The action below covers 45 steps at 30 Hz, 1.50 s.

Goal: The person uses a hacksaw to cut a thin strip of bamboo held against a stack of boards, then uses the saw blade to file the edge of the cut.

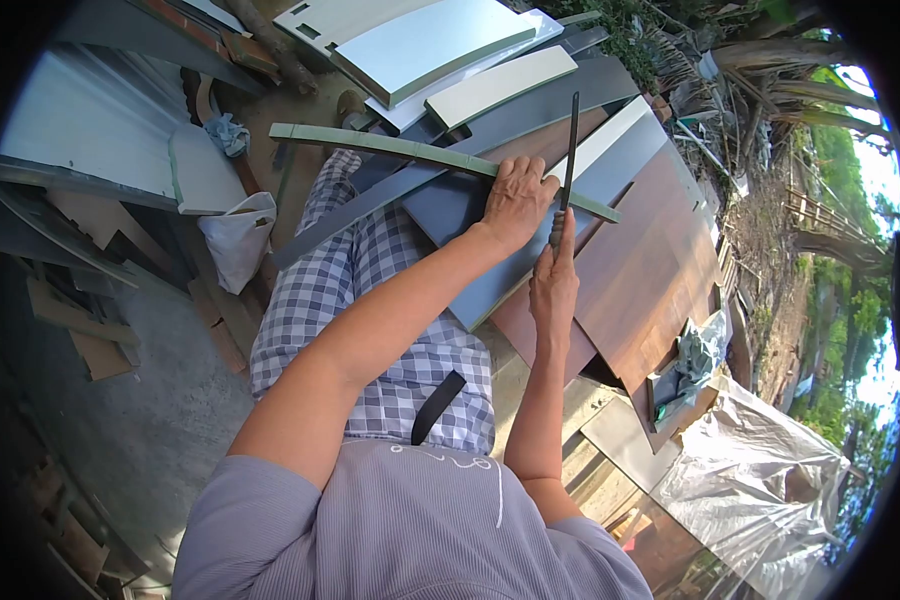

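- The green strip (430, 153) lies across the lap side of the panels, its long axis running from just past 9 o'clock to just past 3 o'clock.
- The left hand (518, 200) is the nearer one: its fingers are closed over the strip, toward the 3 o'clock end, leaving a short free end beyond.
- The right hand (553, 290) sits at 5 o'clock from the left, fingers wrapped around the handle of a slim dark tool (573, 135).
- The tool points to 12 o'clock, crossing the strip steeply at 3 o'clock from the left knuckles; contact there cannot be told.
- A brown panel (650, 270) spreads toward 4 o'clock.
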{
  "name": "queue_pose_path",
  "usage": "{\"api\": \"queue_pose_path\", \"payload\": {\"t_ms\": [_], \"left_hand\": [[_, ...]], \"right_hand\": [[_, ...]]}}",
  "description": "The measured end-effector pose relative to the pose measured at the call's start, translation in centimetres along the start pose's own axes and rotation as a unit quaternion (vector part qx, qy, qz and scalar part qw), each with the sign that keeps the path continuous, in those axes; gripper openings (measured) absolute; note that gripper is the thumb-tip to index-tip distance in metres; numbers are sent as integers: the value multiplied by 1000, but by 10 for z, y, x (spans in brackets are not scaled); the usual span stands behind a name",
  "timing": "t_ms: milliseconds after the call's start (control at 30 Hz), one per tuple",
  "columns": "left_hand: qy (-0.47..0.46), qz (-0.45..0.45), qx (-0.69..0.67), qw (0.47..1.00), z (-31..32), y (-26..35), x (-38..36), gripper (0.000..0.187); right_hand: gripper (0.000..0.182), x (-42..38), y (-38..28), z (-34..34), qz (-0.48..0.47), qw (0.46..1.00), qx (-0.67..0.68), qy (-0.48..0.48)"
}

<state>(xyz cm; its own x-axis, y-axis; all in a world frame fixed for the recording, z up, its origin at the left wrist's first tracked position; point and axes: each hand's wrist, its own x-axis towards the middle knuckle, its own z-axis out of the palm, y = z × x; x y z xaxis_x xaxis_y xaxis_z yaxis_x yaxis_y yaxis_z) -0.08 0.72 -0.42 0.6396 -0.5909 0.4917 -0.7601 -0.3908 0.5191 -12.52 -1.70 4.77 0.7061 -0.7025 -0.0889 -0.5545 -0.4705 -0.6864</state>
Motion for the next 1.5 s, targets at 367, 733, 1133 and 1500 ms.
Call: {"api": "queue_pose_path", "payload": {"t_ms": [367, 733, 1133, 1500], "left_hand": [[0, -2, 0, 1000, 5, -2, 0, 15], [-2, 3, 0, 1000, -2, -2, -1, 11], [13, 8, 9, 1000, 2, -2, -3, 12], [12, 7, 2, 1000, -2, -2, -4, 7]], "right_hand": [[56, -82, 18, -14, 64, 996, -41, -39], [57, 10, -7, 1, 6, 1000, -17, -6], [56, -77, 7, -14, 148, 983, -56, -93], [57, 14, -11, 2, 62, 998, -3, -26]]}}
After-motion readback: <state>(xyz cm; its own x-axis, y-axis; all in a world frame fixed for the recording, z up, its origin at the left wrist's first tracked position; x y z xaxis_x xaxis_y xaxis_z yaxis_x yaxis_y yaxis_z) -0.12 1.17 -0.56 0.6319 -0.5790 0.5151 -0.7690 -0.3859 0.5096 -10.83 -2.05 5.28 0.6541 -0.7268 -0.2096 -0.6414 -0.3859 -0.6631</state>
